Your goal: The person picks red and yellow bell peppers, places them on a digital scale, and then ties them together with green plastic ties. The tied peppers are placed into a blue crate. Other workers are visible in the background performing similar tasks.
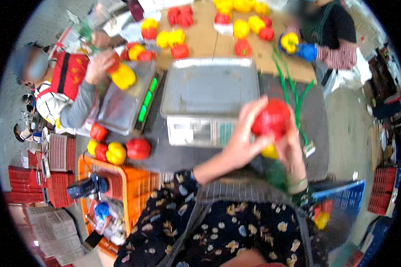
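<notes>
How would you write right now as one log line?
Left hand: holding round, glossy red bell pepper | Right hand: holding same pepper | Beyond hands, leftward: grey metal-topped scale

Left hand (pixel 245 135) and right hand (pixel 293 151) hold red pepper (pixel 272 119)

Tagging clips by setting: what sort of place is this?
Probably a produce packing or sorting area: red and yellow bell peppers grouped on a cardboard-covered table, a weighing scale, and red crates nearby.
</notes>
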Action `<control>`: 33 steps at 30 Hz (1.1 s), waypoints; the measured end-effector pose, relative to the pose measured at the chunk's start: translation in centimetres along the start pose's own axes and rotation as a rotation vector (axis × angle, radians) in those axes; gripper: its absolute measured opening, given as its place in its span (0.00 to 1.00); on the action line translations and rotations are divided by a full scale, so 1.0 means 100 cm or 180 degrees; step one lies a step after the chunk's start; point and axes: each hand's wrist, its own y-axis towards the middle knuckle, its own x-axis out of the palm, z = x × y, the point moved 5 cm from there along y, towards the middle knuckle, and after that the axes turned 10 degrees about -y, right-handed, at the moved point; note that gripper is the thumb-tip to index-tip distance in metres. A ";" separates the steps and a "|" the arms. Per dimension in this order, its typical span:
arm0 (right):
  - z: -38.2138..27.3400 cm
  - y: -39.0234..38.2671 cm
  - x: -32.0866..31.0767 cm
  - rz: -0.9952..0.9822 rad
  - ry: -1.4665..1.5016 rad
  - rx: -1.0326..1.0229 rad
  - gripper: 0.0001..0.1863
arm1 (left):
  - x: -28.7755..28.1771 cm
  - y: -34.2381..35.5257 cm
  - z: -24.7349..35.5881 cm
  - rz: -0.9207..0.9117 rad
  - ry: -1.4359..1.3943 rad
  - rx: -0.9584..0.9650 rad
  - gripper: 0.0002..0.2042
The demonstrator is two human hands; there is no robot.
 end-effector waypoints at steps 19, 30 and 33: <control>-0.103 -0.119 -0.102 -0.0264 0.2423 -0.1094 0.36 | 0.010 -0.035 -0.014 -0.1194 -0.1576 -0.2244 0.11; -0.036 -0.239 -0.099 0.0132 0.2786 -0.0057 0.35 | 0.003 -0.054 0.007 -0.1173 -0.1722 -0.2795 0.13; -0.026 -0.234 -0.072 -0.0234 0.2967 0.0252 0.38 | 0.056 -0.050 0.047 -0.2321 -0.1395 -0.2269 0.20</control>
